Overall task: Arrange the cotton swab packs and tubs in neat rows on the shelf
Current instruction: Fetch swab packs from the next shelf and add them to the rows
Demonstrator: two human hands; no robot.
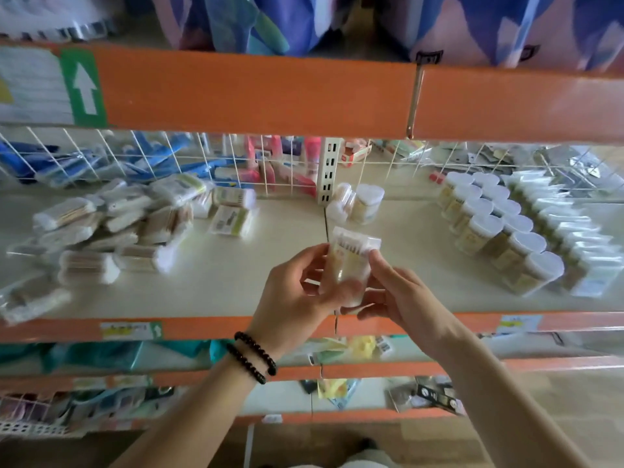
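Note:
Both hands hold one clear tub of cotton swabs (347, 261) above the front edge of the cream shelf (256, 292). My left hand (293, 292) grips its left side and my right hand (395, 292) pinches its lid and bottom. Two more tubs (358, 202) stand at the shelf's back middle. On the right, tubs (496, 228) stand in two neat rows beside a row of flat swab packs (570, 231). A loose heap of swab packs (111, 224) lies on the left.
A white wire divider (169, 157) runs along the back of the shelf, with blue and pink goods behind it. An orange shelf front (256, 92) hangs overhead. Lower shelves with packaged goods sit below the orange front lip (219, 327).

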